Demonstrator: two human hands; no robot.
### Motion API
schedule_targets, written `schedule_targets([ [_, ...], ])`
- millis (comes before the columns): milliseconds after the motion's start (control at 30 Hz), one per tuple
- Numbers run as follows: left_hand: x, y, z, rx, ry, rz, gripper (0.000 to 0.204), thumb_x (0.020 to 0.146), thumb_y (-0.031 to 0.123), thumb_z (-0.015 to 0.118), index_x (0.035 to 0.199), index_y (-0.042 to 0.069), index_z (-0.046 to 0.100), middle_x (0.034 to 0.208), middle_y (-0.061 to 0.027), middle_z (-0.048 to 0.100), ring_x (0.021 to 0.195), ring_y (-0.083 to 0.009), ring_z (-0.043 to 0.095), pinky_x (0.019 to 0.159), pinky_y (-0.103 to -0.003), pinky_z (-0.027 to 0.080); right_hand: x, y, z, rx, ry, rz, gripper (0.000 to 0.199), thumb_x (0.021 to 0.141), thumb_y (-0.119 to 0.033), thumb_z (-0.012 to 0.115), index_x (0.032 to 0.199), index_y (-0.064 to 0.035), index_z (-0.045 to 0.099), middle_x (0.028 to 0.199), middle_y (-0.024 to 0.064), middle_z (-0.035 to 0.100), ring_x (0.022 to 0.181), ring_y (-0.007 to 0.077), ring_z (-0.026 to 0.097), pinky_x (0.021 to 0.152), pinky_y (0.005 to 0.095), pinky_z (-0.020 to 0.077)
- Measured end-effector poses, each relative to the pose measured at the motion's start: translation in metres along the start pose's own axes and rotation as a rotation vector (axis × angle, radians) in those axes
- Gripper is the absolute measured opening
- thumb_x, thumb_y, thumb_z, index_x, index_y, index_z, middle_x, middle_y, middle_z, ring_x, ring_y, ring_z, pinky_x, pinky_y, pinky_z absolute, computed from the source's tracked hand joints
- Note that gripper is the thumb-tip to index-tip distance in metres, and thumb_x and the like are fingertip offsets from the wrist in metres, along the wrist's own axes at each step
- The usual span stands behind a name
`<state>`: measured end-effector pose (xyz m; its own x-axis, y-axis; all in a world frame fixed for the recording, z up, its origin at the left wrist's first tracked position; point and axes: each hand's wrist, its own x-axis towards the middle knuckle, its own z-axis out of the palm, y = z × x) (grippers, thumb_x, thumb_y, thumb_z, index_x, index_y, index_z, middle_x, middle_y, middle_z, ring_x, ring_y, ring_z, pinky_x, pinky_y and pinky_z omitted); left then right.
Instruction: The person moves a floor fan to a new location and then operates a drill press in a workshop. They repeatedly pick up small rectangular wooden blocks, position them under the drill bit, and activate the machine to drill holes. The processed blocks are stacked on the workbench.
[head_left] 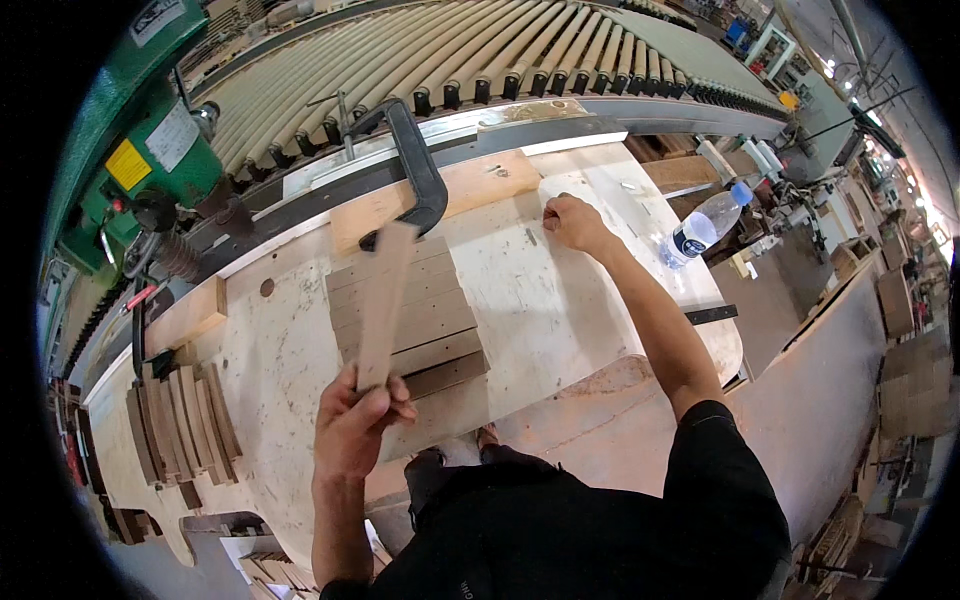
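Note:
My left hand (355, 425) grips the lower end of a flat wooden strip (385, 300), held upright above the table. Behind the strip, several similar wooden pieces (425, 300) lie side by side on the pale worktable (530, 330); small dark holes show in some of them. Farther right, my right hand (575, 222) is closed close to the table's far side, near a light wooden board (490, 178). Whatever its fingers may hold is hidden. A black G-clamp (420, 165) sits over that board, just beyond the laid-out pieces.
A green machine (150, 130) stands at the left, with a wooden block (190, 315) before it. Several curved wooden pieces (180, 425) lie at the table's left. On the right stands a water bottle (705, 225). Beyond the table runs a roller conveyor (480, 50).

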<state>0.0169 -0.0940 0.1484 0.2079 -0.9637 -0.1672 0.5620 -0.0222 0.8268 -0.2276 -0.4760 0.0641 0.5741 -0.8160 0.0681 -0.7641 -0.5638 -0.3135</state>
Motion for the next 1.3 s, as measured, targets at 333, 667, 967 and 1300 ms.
schedule_targets([
  [333, 0.011, -0.005, 0.055, 0.296, 0.097, 0.263, 0.030, 0.099, 0.013, 0.050, 0.125, -0.003, 0.053, 0.099, -0.0090, 0.064, 0.084, -0.0189, 0.063, 0.076, -0.034, 0.054, -0.155, -0.189, -0.082, 1.138, -0.005, -0.300, 0.010, 0.089, -0.003, 0.067, 0.099, -0.0015, 0.065, 0.081, 0.0116, 0.067, 0.068, 0.0146, 0.063, 0.060, 0.0277, 0.0507],
  [667, 0.009, -0.003, 0.077, 0.499, 0.016, 0.387, 0.030, 0.098, 0.003, 0.050, 0.127, -0.005, 0.051, 0.107, -0.0097, 0.065, 0.090, -0.0165, 0.066, 0.083, -0.031, 0.055, -0.169, -0.213, -0.081, 0.904, 0.321, -0.487, 0.008, 0.086, -0.002, 0.066, 0.094, -0.0030, 0.064, 0.083, 0.0146, 0.067, 0.071, 0.0316, 0.068, 0.060, 0.0366, 0.0532],
  [967, 0.008, -0.019, 0.084, 1.007, 0.120, 0.647, 0.041, 0.094, 0.001, 0.057, 0.134, 0.000, 0.048, 0.110, -0.0154, 0.065, 0.093, -0.0230, 0.068, 0.080, -0.034, 0.055, -0.174, -0.204, -0.074, 0.853, 0.365, -0.428, 0.011, 0.086, -0.004, 0.067, 0.097, -0.0034, 0.063, 0.083, 0.0150, 0.067, 0.071, 0.0324, 0.067, 0.060, 0.0366, 0.0535],
  [1300, 0.019, -0.035, 0.081, 1.408, 0.227, 1.026, 0.049, 0.085, -0.004, 0.062, 0.132, 0.001, 0.049, 0.110, -0.0225, 0.063, 0.092, -0.0392, 0.065, 0.076, -0.041, 0.054, -0.183, -0.205, -0.064, 1.038, 0.259, -0.302, 0.009, 0.087, -0.001, 0.065, 0.096, 0.0011, 0.062, 0.082, 0.0161, 0.068, 0.072, 0.0289, 0.069, 0.063, 0.0328, 0.0535],
])
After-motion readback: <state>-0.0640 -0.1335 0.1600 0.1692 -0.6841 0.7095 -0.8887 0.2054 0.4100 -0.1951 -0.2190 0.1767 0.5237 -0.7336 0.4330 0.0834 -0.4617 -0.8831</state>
